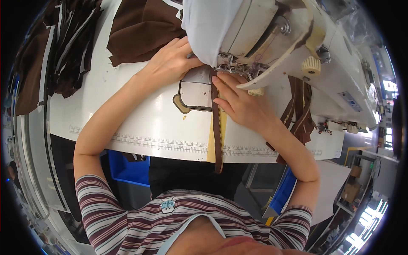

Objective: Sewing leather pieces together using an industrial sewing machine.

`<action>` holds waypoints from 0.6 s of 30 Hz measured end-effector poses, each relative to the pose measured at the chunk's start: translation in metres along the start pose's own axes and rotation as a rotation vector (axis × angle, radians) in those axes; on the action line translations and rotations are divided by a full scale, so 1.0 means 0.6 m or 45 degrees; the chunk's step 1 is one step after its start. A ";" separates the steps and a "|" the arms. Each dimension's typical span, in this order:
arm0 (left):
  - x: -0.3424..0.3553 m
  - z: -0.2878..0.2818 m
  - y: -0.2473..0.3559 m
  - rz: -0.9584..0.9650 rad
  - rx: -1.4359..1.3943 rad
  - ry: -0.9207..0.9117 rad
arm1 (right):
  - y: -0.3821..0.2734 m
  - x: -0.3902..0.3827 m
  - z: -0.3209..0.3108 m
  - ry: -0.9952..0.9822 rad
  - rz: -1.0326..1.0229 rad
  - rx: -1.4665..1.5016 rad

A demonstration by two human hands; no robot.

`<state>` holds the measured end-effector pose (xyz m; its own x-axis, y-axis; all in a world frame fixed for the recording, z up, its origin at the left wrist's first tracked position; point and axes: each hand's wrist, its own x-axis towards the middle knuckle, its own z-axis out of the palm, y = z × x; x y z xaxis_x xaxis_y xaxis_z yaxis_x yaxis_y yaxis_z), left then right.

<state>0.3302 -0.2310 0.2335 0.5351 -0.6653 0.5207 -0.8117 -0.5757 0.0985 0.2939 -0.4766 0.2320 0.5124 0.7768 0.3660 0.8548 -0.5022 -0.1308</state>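
A brown zipper tape (217,123) with brass-coloured teeth runs from the presser foot area of the white sewing machine (255,25) toward me and hangs over the table's front edge. My right hand (244,102) lies on its upper part, fingers stretched out just in front of the needle area. To the left of the needle, my left hand (172,61) rests with thumb and fingers apart; its fingertips go partly out of sight at the white cloth (208,29) draped over the machine's head. Brown fabric (142,32) lies beyond my left hand.
Piled brown pieces with white edges (72,46) lie at the far left. More brown zippers (299,108) lie right of my right hand. A printed ruler strip (170,142) and yellow strip (211,144) mark the table. Below it is a blue bin (127,168).
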 end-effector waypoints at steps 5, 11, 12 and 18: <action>0.003 -0.019 0.025 -0.190 -0.152 -0.066 | -0.020 -0.003 -0.007 -0.148 0.146 -0.057; 0.089 -0.149 -0.178 -0.155 0.449 -0.033 | -0.035 -0.004 0.004 -0.034 0.123 -0.053; 0.087 -0.161 -0.215 -0.192 0.352 -0.409 | -0.040 -0.002 0.006 -0.005 0.121 -0.037; 0.119 -0.351 -0.097 -0.514 0.520 -0.657 | -0.067 -0.004 -0.017 0.174 -0.031 0.026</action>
<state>0.3663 -0.1449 0.4436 0.8941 -0.4461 0.0395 -0.4332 -0.8839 -0.1761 0.2572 -0.4624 0.2459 0.4770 0.7287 0.4914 0.8689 -0.4750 -0.1391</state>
